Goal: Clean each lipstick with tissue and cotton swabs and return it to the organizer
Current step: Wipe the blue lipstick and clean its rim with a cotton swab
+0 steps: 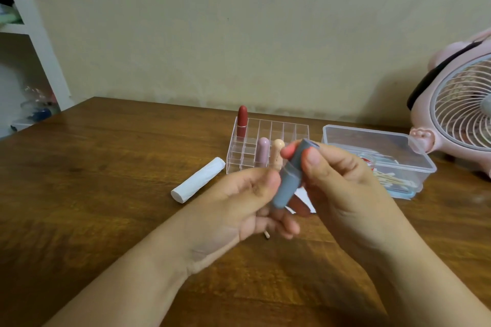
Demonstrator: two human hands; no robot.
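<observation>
A grey-blue lipstick [291, 175] is held tilted above the table between both hands. My left hand [247, 204] grips its lower body with thumb and fingers. My right hand [337, 178] pinches its upper cap between thumb and fingertips. Behind them stands a clear acrylic organizer [276, 129] with a red lipstick [242, 121] at its back left, and a mauve lipstick [262, 151] and a peach lipstick [277, 152] in its front row. A white tissue roll [198, 183] lies left of the organizer. A cotton swab tip [266, 235] and a tissue piece [305, 200] peek out under my hands.
A clear plastic box [372, 141] holding cotton swabs [390, 179] sits to the right of the organizer. A pink desk fan [462, 106] stands at the far right. A white shelf [34, 34] rises at the left beyond the brown wooden table [106, 167].
</observation>
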